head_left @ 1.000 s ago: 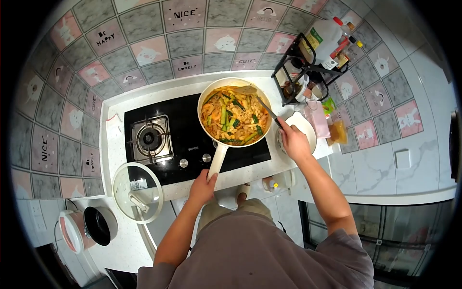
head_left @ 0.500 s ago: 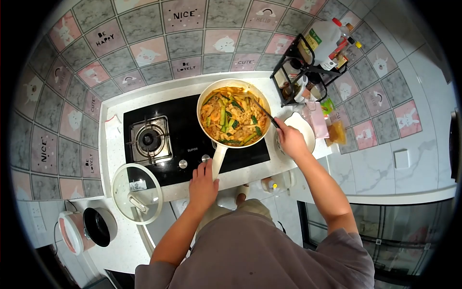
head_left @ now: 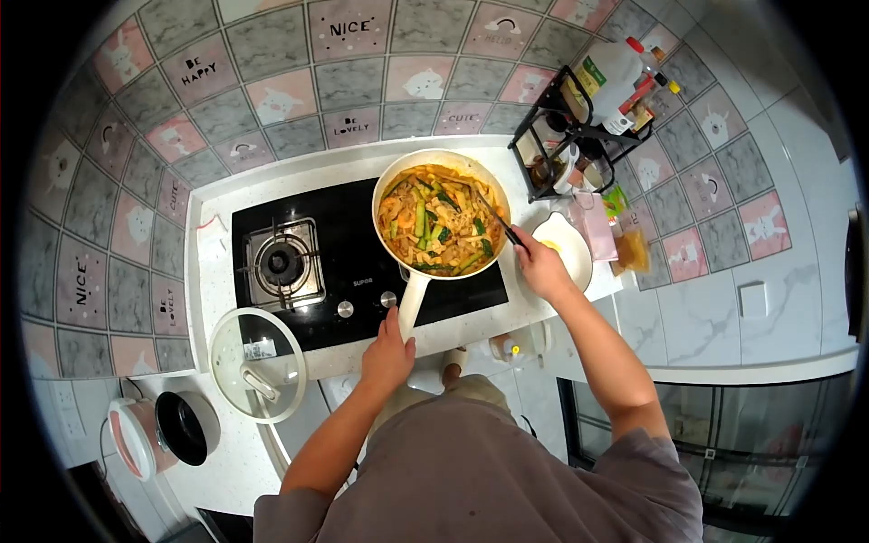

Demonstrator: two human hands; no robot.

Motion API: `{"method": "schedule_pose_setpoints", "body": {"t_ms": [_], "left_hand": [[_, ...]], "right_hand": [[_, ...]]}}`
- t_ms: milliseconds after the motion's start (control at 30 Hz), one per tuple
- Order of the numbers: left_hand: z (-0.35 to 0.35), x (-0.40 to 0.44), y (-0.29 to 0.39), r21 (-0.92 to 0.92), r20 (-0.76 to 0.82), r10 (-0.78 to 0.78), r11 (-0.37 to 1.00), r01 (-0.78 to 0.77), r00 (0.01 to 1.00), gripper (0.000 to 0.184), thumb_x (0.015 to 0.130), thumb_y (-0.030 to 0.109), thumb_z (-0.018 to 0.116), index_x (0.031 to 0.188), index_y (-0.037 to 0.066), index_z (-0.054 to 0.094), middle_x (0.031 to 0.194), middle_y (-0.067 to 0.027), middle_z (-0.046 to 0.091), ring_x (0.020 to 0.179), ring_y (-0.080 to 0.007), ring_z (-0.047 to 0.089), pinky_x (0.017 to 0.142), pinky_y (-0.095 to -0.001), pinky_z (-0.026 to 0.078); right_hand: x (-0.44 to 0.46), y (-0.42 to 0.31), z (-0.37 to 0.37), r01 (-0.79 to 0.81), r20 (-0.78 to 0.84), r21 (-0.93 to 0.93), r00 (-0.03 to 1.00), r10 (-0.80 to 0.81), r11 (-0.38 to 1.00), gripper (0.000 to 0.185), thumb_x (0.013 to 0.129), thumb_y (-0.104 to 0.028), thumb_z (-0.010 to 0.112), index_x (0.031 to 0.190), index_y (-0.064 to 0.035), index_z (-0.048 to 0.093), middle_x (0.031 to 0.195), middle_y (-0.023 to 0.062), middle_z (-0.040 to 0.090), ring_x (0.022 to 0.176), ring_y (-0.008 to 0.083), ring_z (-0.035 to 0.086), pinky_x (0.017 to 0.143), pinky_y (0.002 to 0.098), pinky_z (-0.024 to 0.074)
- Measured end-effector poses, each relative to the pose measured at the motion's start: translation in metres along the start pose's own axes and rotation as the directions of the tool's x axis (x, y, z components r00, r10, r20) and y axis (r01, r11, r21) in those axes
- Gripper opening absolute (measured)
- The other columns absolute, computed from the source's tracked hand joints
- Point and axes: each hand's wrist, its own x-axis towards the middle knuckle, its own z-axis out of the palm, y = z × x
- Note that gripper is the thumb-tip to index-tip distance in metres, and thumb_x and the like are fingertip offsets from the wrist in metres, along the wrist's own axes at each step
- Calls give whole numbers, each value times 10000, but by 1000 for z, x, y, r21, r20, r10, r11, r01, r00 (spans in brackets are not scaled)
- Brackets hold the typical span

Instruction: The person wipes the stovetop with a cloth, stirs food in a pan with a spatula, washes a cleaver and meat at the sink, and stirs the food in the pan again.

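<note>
A cream-coloured frying pan (head_left: 381,244) sits on the right side of the black gas hob. It is full of a saucy stir-fry (head_left: 434,222) with green vegetable pieces and orange bits. My left hand (head_left: 389,356) is closed around the end of the pan's handle (head_left: 414,303). In my right hand (head_left: 543,264) is a dark-handled cooking utensil (head_left: 499,219), its tip sunk in the food at the pan's right side, so its shape is hidden. Beside that hand, partly behind it, is a white bowl (head_left: 572,242) with a little yellow residue.
A bare burner (head_left: 281,262) is on the left of the hob (head_left: 348,244). A glass lid (head_left: 226,362) lies at the counter's front left, near a dark-lined pot (head_left: 186,427) and a rice cooker (head_left: 134,441). A black rack (head_left: 529,149) of bottles stands at the right.
My left hand has shifted slightly right and down, its fingers moving from beside the hob knob onto the pan handle. My right hand and the utensil have moved slightly left and down.
</note>
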Motion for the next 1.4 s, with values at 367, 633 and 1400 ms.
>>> {"method": "schedule_pose_setpoints", "body": {"t_ms": [367,633,1400], "left_hand": [[11,2,-15,-136,20,-12,991,14,1000,591,906,269,585,1377,43,310,1166,-287,591,875,-481,630,756,-540,514],[7,4,-22,-284,64,-25,958,42,998,557,899,317,619,1343,85,377,1080,-269,644,926,-458,640,787,-509,510],[-4,8,-16,-443,287,-69,875,196,955,480,941,228,599,1314,70,340,815,-161,610,458,-232,578,414,-361,477]], "right_hand": [[10,-9,-7,19,-5,-122,1000,-20,992,376,964,-235,520,1327,-145,555,871,243,669,810,425,642,756,475,519],[-36,-29,-67,38,24,-87,999,-36,995,365,944,-219,558,1299,-138,583,911,245,666,848,419,638,759,458,510],[-23,-56,-134,178,414,-380,910,-5,908,345,889,-235,590,1212,-132,654,982,170,694,924,352,647,815,432,507]]}}
